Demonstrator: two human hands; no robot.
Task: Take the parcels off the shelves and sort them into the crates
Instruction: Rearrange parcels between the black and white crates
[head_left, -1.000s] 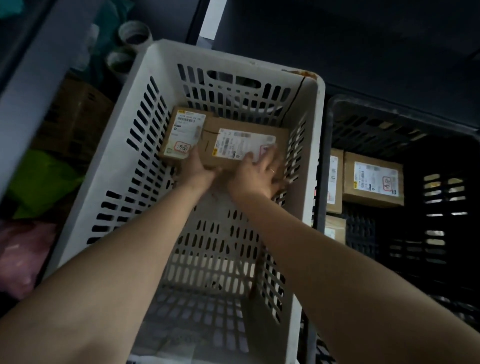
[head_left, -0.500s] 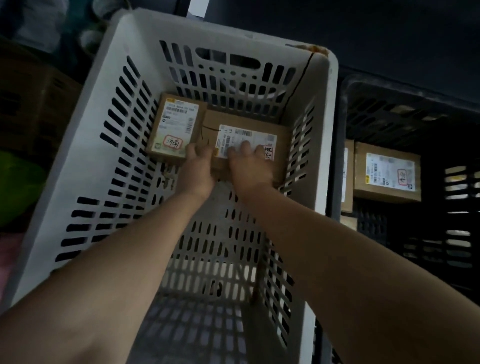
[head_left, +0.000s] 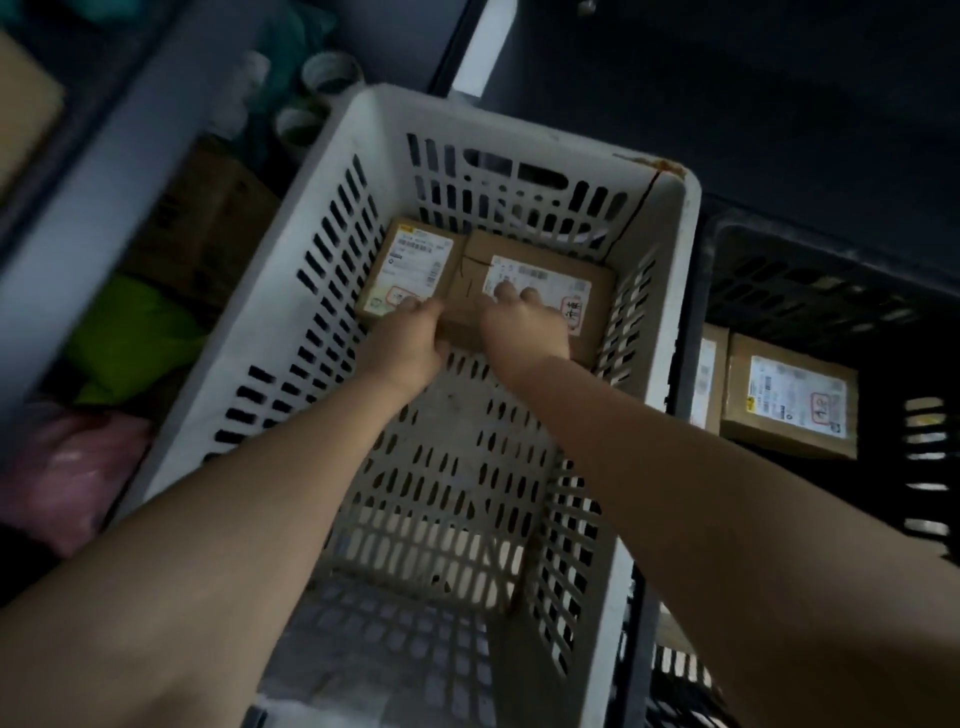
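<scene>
Left hand (head_left: 410, 338) is down in the crate, fingers curled over the near-left corner of the larger parcel (head_left: 540, 270), knuckles right up against the smaller parcel (head_left: 410, 260) beside it. Right hand (head_left: 524, 327) grips the same larger parcel from its near edge, fingers laid across the white shipping label, thumb out of sight. So that's both hands on one box, close together, with a strip of bare cardboard showing between them.

The larger parcel lies flat on the floor of the white crate (head_left: 519, 132), up at the far end. Its right edge is just beside the slotted right wall, and its far edge is near the far wall, under the handle cut-out. The smaller parcel lies flat on its left, label up, the two boxes side against side, its outer edge close to the left wall.

From the parcels' near edges back toward the person, the slotted floor is open right to the near wall. Both forearms run down through that room, apart from the side walls.

Out to the right, hard up against the white crate, is a black crate (head_left: 779, 234). A labelled box (head_left: 789, 395) lies in it, and a slimmer box (head_left: 707, 379) stands by the wall nearest the white crate. To the left stands a grey shelf upright (head_left: 78, 234), with a green bag (head_left: 135, 332) and a pink bag (head_left: 67, 467) behind it.
</scene>
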